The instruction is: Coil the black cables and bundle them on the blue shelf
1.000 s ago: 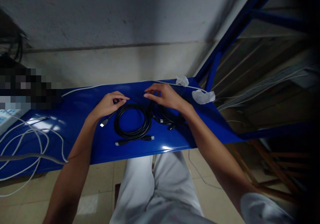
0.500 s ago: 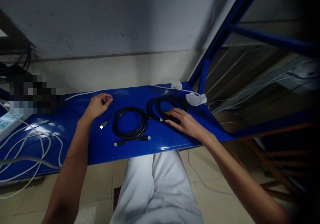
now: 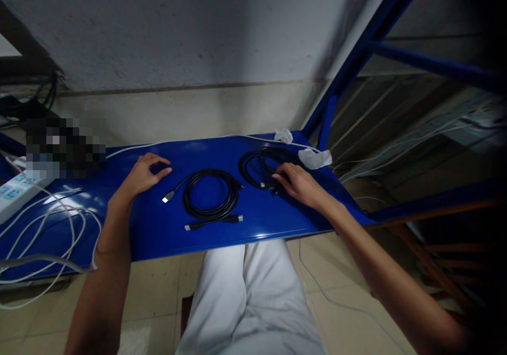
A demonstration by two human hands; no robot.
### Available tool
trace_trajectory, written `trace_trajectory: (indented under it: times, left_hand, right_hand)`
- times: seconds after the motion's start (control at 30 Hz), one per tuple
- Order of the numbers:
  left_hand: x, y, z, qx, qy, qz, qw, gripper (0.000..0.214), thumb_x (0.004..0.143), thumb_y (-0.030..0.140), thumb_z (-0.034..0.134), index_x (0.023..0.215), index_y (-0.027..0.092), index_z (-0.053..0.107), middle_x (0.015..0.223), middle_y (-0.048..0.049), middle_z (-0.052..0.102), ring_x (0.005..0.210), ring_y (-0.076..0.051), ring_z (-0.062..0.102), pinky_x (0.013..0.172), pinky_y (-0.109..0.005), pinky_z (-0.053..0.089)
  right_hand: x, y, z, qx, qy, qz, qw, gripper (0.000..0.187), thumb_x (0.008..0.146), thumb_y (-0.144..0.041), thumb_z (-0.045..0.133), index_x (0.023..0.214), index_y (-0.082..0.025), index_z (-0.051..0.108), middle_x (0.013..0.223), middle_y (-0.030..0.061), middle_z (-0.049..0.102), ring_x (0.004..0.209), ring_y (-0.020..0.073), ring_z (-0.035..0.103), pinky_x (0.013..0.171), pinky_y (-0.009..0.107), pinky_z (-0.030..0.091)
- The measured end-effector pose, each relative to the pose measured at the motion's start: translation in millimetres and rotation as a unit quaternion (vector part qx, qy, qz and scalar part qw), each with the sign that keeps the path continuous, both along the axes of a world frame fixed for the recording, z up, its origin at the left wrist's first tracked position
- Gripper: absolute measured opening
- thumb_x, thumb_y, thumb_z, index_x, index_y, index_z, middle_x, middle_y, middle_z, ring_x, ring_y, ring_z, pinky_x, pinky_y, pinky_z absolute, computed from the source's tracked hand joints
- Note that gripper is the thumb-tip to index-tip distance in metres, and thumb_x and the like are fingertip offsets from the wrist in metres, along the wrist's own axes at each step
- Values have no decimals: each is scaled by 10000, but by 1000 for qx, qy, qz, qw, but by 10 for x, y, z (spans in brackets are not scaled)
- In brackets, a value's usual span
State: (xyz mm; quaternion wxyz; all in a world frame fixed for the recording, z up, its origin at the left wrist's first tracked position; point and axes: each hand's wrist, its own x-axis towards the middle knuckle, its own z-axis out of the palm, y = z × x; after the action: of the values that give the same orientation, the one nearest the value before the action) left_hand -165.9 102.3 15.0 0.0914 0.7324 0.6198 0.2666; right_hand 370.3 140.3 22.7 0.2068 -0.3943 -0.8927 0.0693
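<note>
My left hand (image 3: 144, 175) hovers over the left part of the blue tabletop, thumb and fingers apart and nothing between them. Just to its right lies a coiled black cable (image 3: 190, 207) with a metal-tipped plug (image 3: 168, 195) pointing left. Two more plugs (image 3: 214, 222) lie crosswise at the coil's near side. A second coil of black cable (image 3: 247, 173) lies farther right, partly covered by my right hand (image 3: 299, 183). The fingertips and thumb of that hand pinch together at the second coil's right side. A metal connector (image 3: 263, 185) shows just left of them.
Crumpled white scraps (image 3: 315, 158) lie at the table's back right, by a white wire along the wall. Tangled white cables (image 3: 67, 228) and a white power strip (image 3: 21, 191) occupy the left end. A blue metal frame (image 3: 327, 122) rises at the right.
My right hand has gone from lying spread over the second coil to pinching at its right side. My left hand has shifted slightly left and its thumb and fingers have parted wider.
</note>
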Motion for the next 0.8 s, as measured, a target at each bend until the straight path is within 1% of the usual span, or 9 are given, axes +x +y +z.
trace_trajectory:
  times: [0.07,0.13,0.23,0.33,0.47,0.53,0.63,0.7,0.8]
  left_hand:
    - [-12,17,-25,3,23,-5,1000,378,954,572,692,1146,262,791,1217,-107,752,1256,-333,632,1172,-540,422]
    - [-10,34,-29,14,37,-4,999,355,978,539,663,1137,251,795,1210,-110,745,1270,-333,623,1219,-565,367]
    - [36,37,-10,42,36,2,998,332,1007,505,635,1111,237,800,1202,-120,728,1247,-328,633,1207,-554,377]
    - [127,24,7,54,24,1,998,318,1014,514,647,1077,241,800,1182,-110,726,1212,-318,642,1198,-542,384]
    - [245,22,-17,37,13,6,999,299,941,522,760,1062,251,797,1230,-105,722,1243,-338,606,1193,-564,370]
    - [275,26,-39,26,14,12,999,254,924,476,780,1038,250,795,1246,-97,721,1261,-342,585,1189,-577,359]
    - [291,36,-53,32,8,15,999,189,928,415,773,994,239,797,1245,-86,733,1270,-334,574,1189,-580,342]
    - [302,44,-40,47,-6,15,999,194,938,424,771,976,236,800,1235,-83,747,1261,-323,585,1186,-568,351]
    - [344,52,4,77,-45,3,996,242,946,468,774,943,227,794,1153,-74,774,1178,-287,650,1180,-526,392]
  right_hand:
    - [1,29,9,3,-1,-18,1000,308,1149,-463,452,1138,-198,609,1002,159,742,881,311,723,780,408,545]
    - [6,60,9,8,1,-36,999,310,1149,-471,444,1147,-195,587,994,159,740,837,311,719,728,400,525]
    - [34,114,21,32,13,-68,997,304,1144,-462,432,1186,-188,557,1007,168,739,801,319,713,666,391,496]
    - [69,161,128,73,23,-101,992,278,1139,-432,437,1217,-183,533,1061,195,742,850,336,729,653,385,485]
    - [70,175,474,142,21,-150,978,322,1166,-471,403,1240,-182,522,1171,227,735,947,336,758,651,367,461]
    - [40,162,694,191,23,-164,968,377,1181,-518,350,1244,-186,518,1167,213,733,938,308,759,637,356,438]
    - [-55,122,1014,276,43,-133,951,385,1187,-540,316,1242,-203,495,1110,148,730,842,254,740,605,332,414]
    - [-150,83,1203,306,65,-108,943,328,1188,-506,347,1236,-213,487,1103,118,724,822,225,728,605,322,427]
    - [-300,33,1432,340,73,-95,933,268,1193,-454,382,1227,-215,496,1107,89,716,840,198,727,612,306,431]
